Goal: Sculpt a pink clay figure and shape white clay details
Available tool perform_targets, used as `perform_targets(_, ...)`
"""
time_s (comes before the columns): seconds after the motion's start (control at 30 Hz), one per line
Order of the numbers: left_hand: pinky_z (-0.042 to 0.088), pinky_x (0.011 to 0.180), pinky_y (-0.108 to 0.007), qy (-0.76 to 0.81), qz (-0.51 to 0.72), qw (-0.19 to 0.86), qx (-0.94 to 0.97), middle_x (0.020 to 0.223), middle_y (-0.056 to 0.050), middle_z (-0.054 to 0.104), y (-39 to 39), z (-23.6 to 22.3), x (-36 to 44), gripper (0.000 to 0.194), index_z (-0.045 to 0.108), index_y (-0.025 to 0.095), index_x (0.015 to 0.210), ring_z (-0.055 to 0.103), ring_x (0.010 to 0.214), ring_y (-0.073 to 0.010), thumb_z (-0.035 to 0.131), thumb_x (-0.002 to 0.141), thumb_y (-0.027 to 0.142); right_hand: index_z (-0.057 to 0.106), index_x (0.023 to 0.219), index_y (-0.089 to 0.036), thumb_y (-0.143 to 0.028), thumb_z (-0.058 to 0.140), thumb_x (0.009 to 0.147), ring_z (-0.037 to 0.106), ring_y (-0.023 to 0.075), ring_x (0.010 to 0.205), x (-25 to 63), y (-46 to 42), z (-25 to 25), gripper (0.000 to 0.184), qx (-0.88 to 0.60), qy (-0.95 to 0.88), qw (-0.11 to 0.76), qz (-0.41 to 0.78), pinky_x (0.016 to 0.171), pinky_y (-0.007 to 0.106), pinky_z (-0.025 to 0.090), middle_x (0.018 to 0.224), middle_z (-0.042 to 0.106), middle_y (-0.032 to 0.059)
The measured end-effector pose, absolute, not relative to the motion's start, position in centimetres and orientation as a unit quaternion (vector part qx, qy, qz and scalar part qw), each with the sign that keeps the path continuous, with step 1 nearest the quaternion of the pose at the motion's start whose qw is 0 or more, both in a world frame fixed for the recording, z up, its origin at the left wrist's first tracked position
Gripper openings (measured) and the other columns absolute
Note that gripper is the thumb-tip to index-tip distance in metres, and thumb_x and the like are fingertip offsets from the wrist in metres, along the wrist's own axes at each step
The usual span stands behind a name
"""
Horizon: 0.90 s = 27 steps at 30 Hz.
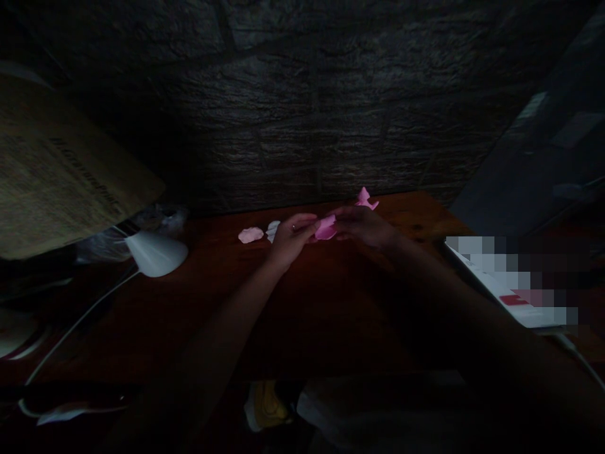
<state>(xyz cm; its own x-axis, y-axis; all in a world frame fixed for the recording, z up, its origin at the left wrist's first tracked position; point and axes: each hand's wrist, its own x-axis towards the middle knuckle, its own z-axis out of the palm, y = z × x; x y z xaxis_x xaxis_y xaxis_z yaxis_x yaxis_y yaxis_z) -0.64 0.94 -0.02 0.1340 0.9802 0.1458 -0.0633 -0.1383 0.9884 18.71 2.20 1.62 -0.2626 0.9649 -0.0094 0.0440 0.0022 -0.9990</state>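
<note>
Both my hands meet near the far edge of a dark wooden table (331,302). My left hand (290,236) and my right hand (363,226) are each closed on the same small pink piece (326,228), pinched between the fingers. A ring shows on my left hand. Another pink piece (365,198) lies just behind my right hand. A pale pink piece (250,235) and a whitish piece (273,230) lie on the table left of my left hand. The scene is very dim.
A white desk lamp (155,252) with a thin stem stands at the left. A cardboard box (57,170) leans at the far left. A dark stone-pattern wall (307,107) rises behind the table. A white flat object (510,287) lies at the right.
</note>
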Motion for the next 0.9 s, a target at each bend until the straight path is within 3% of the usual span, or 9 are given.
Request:
perform_targets(0.27, 0.063, 0.075, -0.034, 0.412, 0.508, 0.519, 0.550, 0.102, -0.009, 0.074, 0.92, -0.14, -0.64, 0.022, 0.072, 0.017, 0.098, 0.072, 0.089, -0.0192, 0.078, 0.079, 0.025, 0.075, 0.091, -0.017, -0.005, 0.072, 0.079, 0.074, 0.0180, 0.081, 18.46, 2.16, 1.82, 0.017, -0.445, -0.552, 0.438, 0.552, 0.081, 0.035, 0.065, 0.093, 0.078, 0.0080)
perform_targets(0.53, 0.062, 0.079, -0.036, 0.421, 0.536, 0.518, 0.516, 0.103, -0.009, 0.074, 1.17, -0.21, -0.81, 0.022, 0.072, 0.016, 0.094, 0.072, 0.091, -0.0195, 0.081, 0.074, 0.022, 0.074, 0.092, -0.019, -0.015, 0.078, 0.078, 0.075, 0.0191, 0.084, 18.77, 1.80, 2.05, 0.016, -0.392, -0.530, 0.456, 0.597, 0.095, 0.042, 0.063, 0.093, 0.079, 0.0061)
perform_targets(0.9, 0.060, 0.073, -0.032, 0.415, 0.547, 0.508, 0.520, 0.101, -0.009, 0.075, 1.20, -0.18, -0.77, 0.022, 0.072, 0.017, 0.092, 0.071, 0.087, -0.0187, 0.080, 0.075, 0.027, 0.067, 0.111, -0.022, -0.014, 0.082, 0.072, 0.076, 0.0211, 0.092, 18.26, 1.36, 1.81, 0.043, -0.365, -0.523, 0.423, 0.644, 0.094, 0.040, 0.062, 0.096, 0.079, 0.0054)
